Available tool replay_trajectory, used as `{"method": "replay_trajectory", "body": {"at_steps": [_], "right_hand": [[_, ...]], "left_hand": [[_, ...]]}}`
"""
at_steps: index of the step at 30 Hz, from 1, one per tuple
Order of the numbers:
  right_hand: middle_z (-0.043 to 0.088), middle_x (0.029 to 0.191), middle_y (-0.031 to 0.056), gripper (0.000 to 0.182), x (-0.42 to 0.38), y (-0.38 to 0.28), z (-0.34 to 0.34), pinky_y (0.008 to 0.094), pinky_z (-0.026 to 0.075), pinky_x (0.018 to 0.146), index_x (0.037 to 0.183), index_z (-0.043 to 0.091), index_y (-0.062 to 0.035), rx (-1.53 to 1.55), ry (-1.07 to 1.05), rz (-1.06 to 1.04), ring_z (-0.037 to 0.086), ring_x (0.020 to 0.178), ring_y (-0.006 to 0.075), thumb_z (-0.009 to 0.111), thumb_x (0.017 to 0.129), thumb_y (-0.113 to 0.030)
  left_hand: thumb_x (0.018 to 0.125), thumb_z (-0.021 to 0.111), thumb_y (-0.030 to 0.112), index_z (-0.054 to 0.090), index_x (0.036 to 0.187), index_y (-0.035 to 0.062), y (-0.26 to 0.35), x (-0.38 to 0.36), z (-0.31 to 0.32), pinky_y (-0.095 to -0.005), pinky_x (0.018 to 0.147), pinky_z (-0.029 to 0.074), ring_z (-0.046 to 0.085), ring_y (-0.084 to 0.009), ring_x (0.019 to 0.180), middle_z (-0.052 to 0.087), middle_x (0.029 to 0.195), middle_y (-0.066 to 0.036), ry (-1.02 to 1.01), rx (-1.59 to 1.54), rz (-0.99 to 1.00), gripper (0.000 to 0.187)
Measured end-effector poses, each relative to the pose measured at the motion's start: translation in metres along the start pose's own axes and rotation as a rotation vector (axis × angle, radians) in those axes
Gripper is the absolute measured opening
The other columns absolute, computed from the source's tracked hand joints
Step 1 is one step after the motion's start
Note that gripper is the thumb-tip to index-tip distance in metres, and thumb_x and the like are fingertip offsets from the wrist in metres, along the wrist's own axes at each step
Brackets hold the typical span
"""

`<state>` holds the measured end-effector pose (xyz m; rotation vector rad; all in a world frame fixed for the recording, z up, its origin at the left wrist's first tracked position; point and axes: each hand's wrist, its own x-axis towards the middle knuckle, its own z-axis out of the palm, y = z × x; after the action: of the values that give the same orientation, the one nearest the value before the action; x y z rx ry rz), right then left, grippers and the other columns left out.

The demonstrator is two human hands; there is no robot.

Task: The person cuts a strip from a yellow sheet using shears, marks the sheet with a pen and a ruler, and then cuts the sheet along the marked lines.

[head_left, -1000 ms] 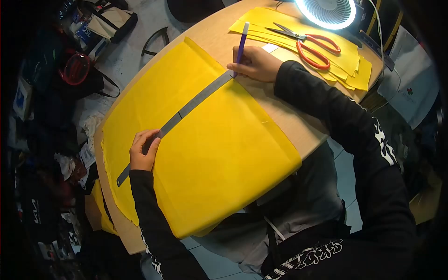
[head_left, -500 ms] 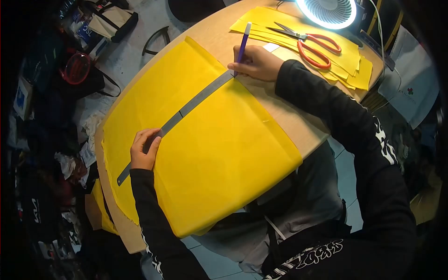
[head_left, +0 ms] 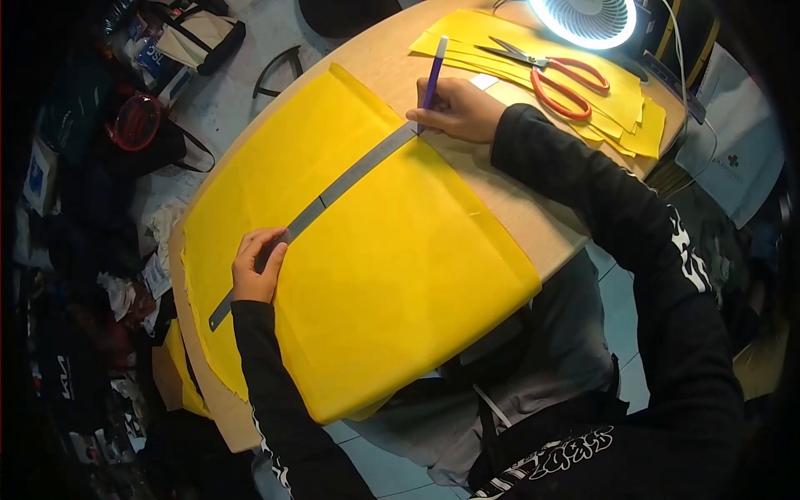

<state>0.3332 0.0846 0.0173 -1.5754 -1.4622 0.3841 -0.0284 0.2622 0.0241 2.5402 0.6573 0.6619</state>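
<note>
A large yellow sheet [head_left: 400,267] covers much of the round-edged wooden table, its near edge hanging over the front. A grey metal ruler [head_left: 358,172] lies slantwise across it. My left hand [head_left: 257,265] grips the ruler's lower part, thumb and fingers on its two edges. My right hand [head_left: 462,111] is closed around a purple pen [head_left: 434,83] with a pale end pointing up. The pen's lower end meets the sheet at the ruler's upper end, by the sheet's far right edge. A short dark mark shows there.
Red-handled scissors [head_left: 560,75] lie open on a stack of yellow pieces [head_left: 467,42] at the back right. Behind them stands a lit round fan-like lamp [head_left: 586,18]. Bare wooden tabletop [head_left: 517,208] shows on the right. Bags and clutter fill the floor at left.
The pen and my right hand have shifted very slightly upward at the ruler's end. My left hand and the ruler stay in place.
</note>
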Motion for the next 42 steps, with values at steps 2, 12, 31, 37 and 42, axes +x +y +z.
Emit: {"method": "replay_trajectory", "body": {"at_steps": [2, 12, 31, 37, 42], "right_hand": [[0.065, 0.073, 0.0129, 0.029, 0.0, -0.0001, -0.0001, 0.0296, 0.048, 0.063, 0.082, 0.056, -0.0008, 0.016, -0.006, 0.002, 0.063, 0.066, 0.0226, 0.064, 0.09, -0.028], [0.065, 0.074, 0.0139, 0.029, -0.0001, -0.001, -0.0008, 0.0295, 0.048, 0.062, 0.083, 0.057, -0.0012, -0.032, -0.003, 0.006, 0.063, 0.065, 0.0234, 0.064, 0.09, -0.029], [0.065, 0.075, 0.0144, 0.027, 0.0, 0.0002, 0.0009, 0.0296, 0.047, 0.062, 0.085, 0.057, -0.0014, -0.003, -0.01, -0.01, 0.063, 0.066, 0.0235, 0.064, 0.09, -0.028], [0.064, 0.076, 0.0145, 0.027, 0.001, 0.0016, 0.0016, 0.0293, 0.047, 0.063, 0.086, 0.057, -0.0012, -0.073, 0.007, 0.006, 0.062, 0.066, 0.0233, 0.063, 0.091, -0.027], [0.064, 0.076, 0.0142, 0.028, -0.0002, -0.0004, 0.0011, 0.0294, 0.047, 0.063, 0.087, 0.057, -0.0013, -0.001, -0.015, 0.004, 0.061, 0.066, 0.0235, 0.063, 0.09, -0.028]], "left_hand": [[0.085, 0.065, 0.011, 0.066, 0.105, 0.0034, -0.0005, 0.0001, -0.0003, -0.03, 0.089, 0.045, 0.059, -0.0223, 0.1, 0.062, 0.106, -0.009, -0.011, 0.001, -0.005, 0.021], [0.086, 0.064, 0.011, 0.066, 0.106, 0.0026, 0.0028, 0.0, -0.0018, -0.0302, 0.092, 0.044, 0.058, -0.0221, 0.102, 0.061, 0.107, -0.01, -0.035, 0.002, -0.019, 0.022], [0.086, 0.064, 0.011, 0.066, 0.106, 0.0029, 0.0009, -0.0005, -0.0014, -0.0308, 0.093, 0.044, 0.058, -0.0223, 0.103, 0.062, 0.107, -0.01, -0.031, -0.003, -0.038, 0.022], [0.086, 0.064, 0.011, 0.066, 0.106, 0.0028, -0.0002, -0.0001, -0.0017, -0.0305, 0.092, 0.044, 0.058, -0.0222, 0.102, 0.062, 0.107, -0.01, -0.033, 0.017, -0.009, 0.021], [0.086, 0.064, 0.011, 0.066, 0.106, 0.0026, -0.0012, -0.0005, -0.0011, -0.0303, 0.092, 0.044, 0.058, -0.0222, 0.102, 0.062, 0.107, -0.01, -0.028, 0.002, -0.017, 0.022]]}}
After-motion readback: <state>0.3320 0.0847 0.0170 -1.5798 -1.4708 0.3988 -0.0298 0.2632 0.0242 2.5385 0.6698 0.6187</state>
